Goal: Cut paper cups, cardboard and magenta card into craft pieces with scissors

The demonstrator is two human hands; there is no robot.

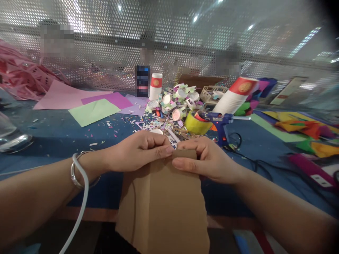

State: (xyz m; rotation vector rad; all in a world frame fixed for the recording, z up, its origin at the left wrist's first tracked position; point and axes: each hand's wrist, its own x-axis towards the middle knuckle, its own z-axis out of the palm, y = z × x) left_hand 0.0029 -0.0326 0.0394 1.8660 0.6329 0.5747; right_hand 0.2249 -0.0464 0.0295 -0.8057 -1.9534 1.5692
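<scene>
A brown cardboard sheet [174, 208] with a lengthwise crease and ragged sides hangs over the table's front edge, between my two hands. At its far end, my left hand [143, 150] pinches the top edge between thumb and curled fingers. Close beside it, my right hand [209, 158] grips the same edge, thumb on the near face, fingers behind. A small flap of the cardboard stands up at the right thumb. Just beyond the hands lie paper scraps [144, 123] and a yellow tape roll [197, 123].
A blue glue gun [222, 125] with a black cord stands right of the tape. Stacked paper cups [235, 95] lean behind it. Small paper-and-cup pieces [181, 98] are heaped at centre back. Coloured sheets [94, 111] lie left; a purple power strip [312, 171] sits right.
</scene>
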